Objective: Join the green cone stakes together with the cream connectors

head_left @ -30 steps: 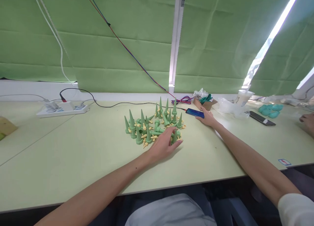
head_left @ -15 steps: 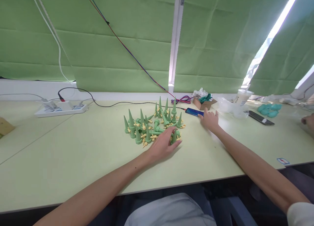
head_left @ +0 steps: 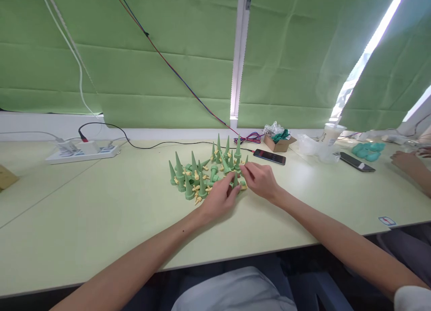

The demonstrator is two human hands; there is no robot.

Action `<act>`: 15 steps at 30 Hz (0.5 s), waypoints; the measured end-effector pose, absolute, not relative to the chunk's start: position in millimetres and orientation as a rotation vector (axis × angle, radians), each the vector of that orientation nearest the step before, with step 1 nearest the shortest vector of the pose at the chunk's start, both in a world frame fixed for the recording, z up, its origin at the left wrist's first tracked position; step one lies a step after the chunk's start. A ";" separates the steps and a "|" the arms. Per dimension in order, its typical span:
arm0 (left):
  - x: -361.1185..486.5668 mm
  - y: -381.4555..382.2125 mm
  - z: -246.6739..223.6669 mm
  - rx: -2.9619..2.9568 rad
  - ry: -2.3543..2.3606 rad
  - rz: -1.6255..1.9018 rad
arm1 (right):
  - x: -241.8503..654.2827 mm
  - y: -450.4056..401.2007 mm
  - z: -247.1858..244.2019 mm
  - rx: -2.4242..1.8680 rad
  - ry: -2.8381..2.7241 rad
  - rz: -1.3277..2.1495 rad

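A cluster of green cones (head_left: pixel 189 190), some upright and some lying down, stands on the pale table (head_left: pixel 111 221) with small yellow pieces (head_left: pixel 198 198) among them. My left hand (head_left: pixel 222 196) is at the cluster's front right, its thumb and fingers closed round an upright green cone (head_left: pixel 235 180). My right hand (head_left: pixel 261 179) is at the right edge of the cluster, its fingers pinched together beside the cones. What its fingertips hold, if anything, is too small to make out.
Behind my right hand lies a phone (head_left: pixel 269 156) on a cable, near a small cardboard box (head_left: pixel 279 143). Further right are a cup (head_left: pixel 332 133), a dark phone (head_left: pixel 357 162), teal items (head_left: pixel 368 151) and another person's hands (head_left: pixel 409 162). A power strip (head_left: pixel 84 154) sits left.
My right hand has left the phone and come left to the cones, its fingers now together. The phone's screen is lit differently. My left hand has closed more around the cone.
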State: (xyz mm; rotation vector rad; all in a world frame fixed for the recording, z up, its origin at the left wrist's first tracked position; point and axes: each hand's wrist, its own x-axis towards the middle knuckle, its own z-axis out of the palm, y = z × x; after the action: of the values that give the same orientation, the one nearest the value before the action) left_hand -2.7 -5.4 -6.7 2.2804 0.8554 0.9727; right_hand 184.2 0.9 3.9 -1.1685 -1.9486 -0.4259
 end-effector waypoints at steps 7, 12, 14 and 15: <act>-5.8 -2.2 -5.9 2.129 0.898 1.254 | 164.5 2.2 -6.0 -1.017 -1.993 -0.155; -3.6 -4.0 -8.7 2.156 0.913 1.238 | 170.3 -11.1 -8.6 -1.014 -1.974 0.134; -2.4 -4.8 -8.6 2.156 0.920 1.254 | 171.7 -13.5 -6.8 -1.015 -1.968 0.217; -1.9 -5.2 -8.4 2.150 0.927 1.258 | 171.9 -13.8 -5.9 -1.017 -1.965 0.263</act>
State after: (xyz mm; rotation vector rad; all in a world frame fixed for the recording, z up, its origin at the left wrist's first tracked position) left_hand -1.9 -5.2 -8.4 2.1503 0.9269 1.2580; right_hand 171.9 -13.8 -5.9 -1.0170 -1.9647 0.2629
